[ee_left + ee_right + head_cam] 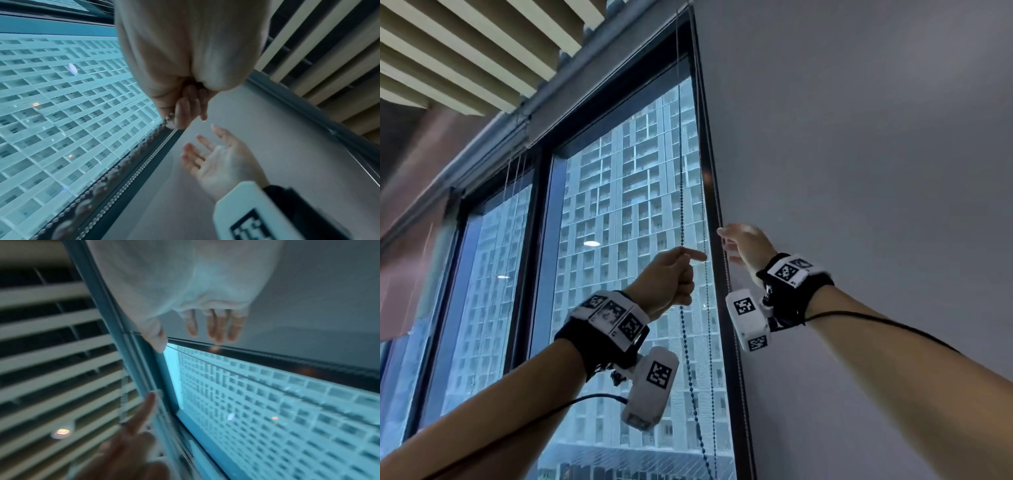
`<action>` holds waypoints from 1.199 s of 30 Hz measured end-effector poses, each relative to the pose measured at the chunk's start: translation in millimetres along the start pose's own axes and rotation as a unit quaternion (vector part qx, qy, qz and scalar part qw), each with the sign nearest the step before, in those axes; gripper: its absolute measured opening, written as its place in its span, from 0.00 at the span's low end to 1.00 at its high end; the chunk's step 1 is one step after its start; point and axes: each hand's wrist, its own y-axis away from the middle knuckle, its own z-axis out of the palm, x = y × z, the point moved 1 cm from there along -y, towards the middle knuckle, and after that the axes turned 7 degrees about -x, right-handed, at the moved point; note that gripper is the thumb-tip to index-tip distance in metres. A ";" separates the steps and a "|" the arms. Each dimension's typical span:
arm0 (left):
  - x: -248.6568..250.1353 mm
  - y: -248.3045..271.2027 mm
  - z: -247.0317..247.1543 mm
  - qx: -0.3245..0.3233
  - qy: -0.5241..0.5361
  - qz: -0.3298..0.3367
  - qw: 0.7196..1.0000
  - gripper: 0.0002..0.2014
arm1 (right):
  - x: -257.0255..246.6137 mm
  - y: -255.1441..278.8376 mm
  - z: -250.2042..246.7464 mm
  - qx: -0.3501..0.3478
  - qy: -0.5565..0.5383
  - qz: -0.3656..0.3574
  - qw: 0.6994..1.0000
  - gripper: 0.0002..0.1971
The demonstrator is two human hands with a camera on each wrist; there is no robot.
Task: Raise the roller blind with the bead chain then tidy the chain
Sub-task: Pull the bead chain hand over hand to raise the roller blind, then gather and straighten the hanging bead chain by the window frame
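Observation:
The bead chain hangs down the right side of the window as thin strands. My left hand (683, 262) grips the dark left strand (681, 171), fingers curled round it and the index finger pointing right. The left wrist view shows those curled fingers (185, 107) on the beads (170, 117). A second strand (704, 205) hangs just right of it, and a third (726, 270) runs along the dark window frame. My right hand (736, 245) is raised beside that third strand, fingers straight (216, 327) and holding nothing. The blind's grey headrail (599, 73) runs along the top, and the glass below is uncovered.
A plain grey wall (859, 171) fills the right side. Beige ceiling slats (465, 51) run overhead at the upper left. A neighbouring window pane (482, 274) has its own cords (512, 178). A tower block shows through the glass. Black cables trail from both wrist cameras.

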 end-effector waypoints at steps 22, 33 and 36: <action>-140.4 2.2 2.8 0.025 -0.131 -0.131 0.982 0.16 | 111.2 -5.1 60.3 -0.169 -0.072 0.146 0.972 0.26; -163.8 47.2 22.8 -0.087 -0.127 -0.314 0.937 0.17 | 167.9 49.6 96.7 -0.186 -0.177 0.116 0.959 0.14; -147.3 63.4 12.9 -0.205 -0.273 -0.433 0.834 0.23 | 190.1 71.5 104.0 -0.193 -0.126 0.127 0.965 0.15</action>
